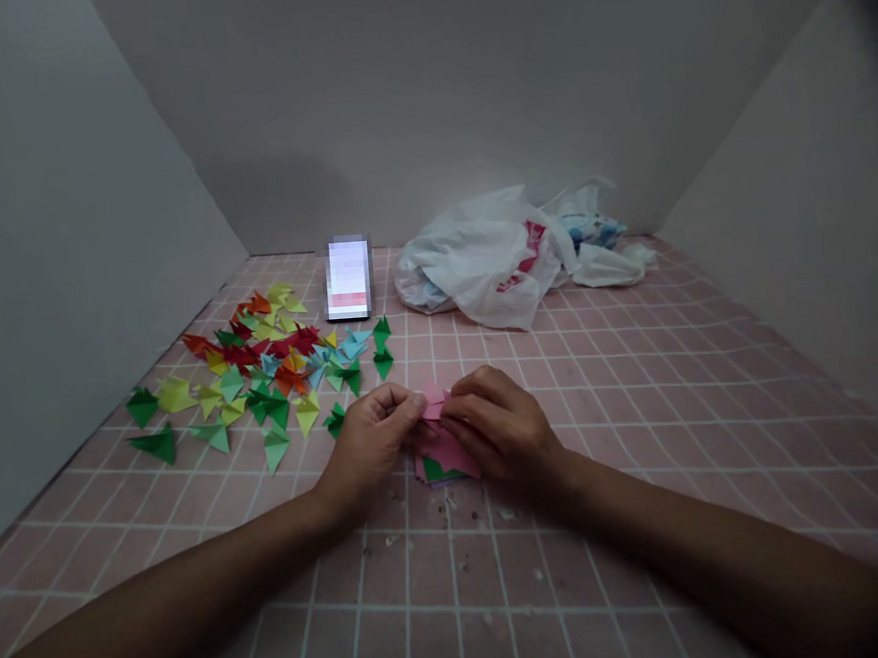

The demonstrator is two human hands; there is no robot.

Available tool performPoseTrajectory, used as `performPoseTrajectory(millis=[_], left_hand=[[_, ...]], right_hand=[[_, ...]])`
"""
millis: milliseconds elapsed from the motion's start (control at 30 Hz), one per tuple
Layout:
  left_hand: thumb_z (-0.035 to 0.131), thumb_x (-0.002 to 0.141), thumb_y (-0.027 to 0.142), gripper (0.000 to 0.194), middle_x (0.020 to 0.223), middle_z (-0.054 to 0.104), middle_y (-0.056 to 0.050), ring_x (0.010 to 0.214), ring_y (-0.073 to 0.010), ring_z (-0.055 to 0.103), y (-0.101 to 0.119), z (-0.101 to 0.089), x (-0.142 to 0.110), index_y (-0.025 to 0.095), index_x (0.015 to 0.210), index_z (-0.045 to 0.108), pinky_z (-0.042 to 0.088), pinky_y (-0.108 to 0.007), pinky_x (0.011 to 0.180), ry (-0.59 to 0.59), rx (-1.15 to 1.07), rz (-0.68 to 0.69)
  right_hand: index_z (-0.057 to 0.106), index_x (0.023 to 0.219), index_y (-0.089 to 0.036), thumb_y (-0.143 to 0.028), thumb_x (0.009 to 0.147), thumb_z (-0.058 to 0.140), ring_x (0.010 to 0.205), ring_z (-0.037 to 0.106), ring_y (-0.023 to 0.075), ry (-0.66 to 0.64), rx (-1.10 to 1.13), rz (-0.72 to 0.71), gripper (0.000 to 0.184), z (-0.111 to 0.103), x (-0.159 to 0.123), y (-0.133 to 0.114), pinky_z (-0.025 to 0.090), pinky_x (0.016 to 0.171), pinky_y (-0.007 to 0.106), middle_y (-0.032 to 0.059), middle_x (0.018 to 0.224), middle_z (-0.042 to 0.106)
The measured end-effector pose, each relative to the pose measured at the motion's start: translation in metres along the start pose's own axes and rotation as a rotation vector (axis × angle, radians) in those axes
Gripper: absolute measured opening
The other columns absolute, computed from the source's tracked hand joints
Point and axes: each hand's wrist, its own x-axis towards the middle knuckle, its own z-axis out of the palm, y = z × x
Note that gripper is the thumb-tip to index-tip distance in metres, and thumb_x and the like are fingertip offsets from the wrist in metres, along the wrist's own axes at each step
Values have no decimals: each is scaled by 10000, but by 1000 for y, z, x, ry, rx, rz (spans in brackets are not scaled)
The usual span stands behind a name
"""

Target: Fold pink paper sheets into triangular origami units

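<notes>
A small piece of folded pink paper (434,401) is pinched between my two hands. My left hand (376,439) grips its left side, thumb on top. On its right side, the bent fingers of my right hand (504,430) close on the edge; the fingertips are partly hidden. Just below lies a stack of coloured paper (444,468), with pink and green sheets showing on top. Several folded paper cranes (268,406) in green, yellow, red, orange and light blue are spread over the cloth to the left of my left hand.
A lit phone (348,278) stands upright behind the cranes, its screen blurred. White plastic bags (486,256) lie crumpled against the back wall. The surface has a pink checked cover (638,385), with walls on three sides. Small specks are scattered near the paper stack.
</notes>
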Motion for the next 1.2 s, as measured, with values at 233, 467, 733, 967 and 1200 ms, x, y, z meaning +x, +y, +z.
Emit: performPoseTrajectory(millis=[233,467,733,967,1200], left_hand=[[790,698,394,313,632,659,16,588,-120,647,2,4,-4,150,736,598,544,-236,592,3,-51,6],[762,746,386,278,667,683,-7,637,-135,668,-2,3,-7,152,750,612,556,-250,628,-7,20,69],[720,796,372,242,650,673,-14,595,-123,634,-4,3,-8,151,746,634,522,-238,587,-48,75,108],[757,757,392,278,615,670,-12,545,-114,609,-3,4,-8,144,743,634,494,-224,530,-51,71,76],[765,718,396,294,547,641,-1,486,-105,571,1,5,-6,147,677,614,461,-214,488,-18,66,15]], right_hand=[[569,837,-194,-115,902,556,1044,591,228,115,244,311,103,5,-1,-1,474,887,388,108,1072,608],[549,800,-198,-206,921,542,692,548,151,14,429,629,122,4,0,-8,425,640,282,5,743,584],[510,781,-204,-210,930,521,650,513,140,44,314,545,150,3,-1,-8,391,621,278,-2,716,560],[510,778,-203,-197,915,528,655,507,137,46,350,556,138,4,-1,-8,386,621,276,-5,719,556],[523,856,-213,-311,901,570,632,510,133,64,689,740,118,5,1,-3,407,580,263,-25,708,524]])
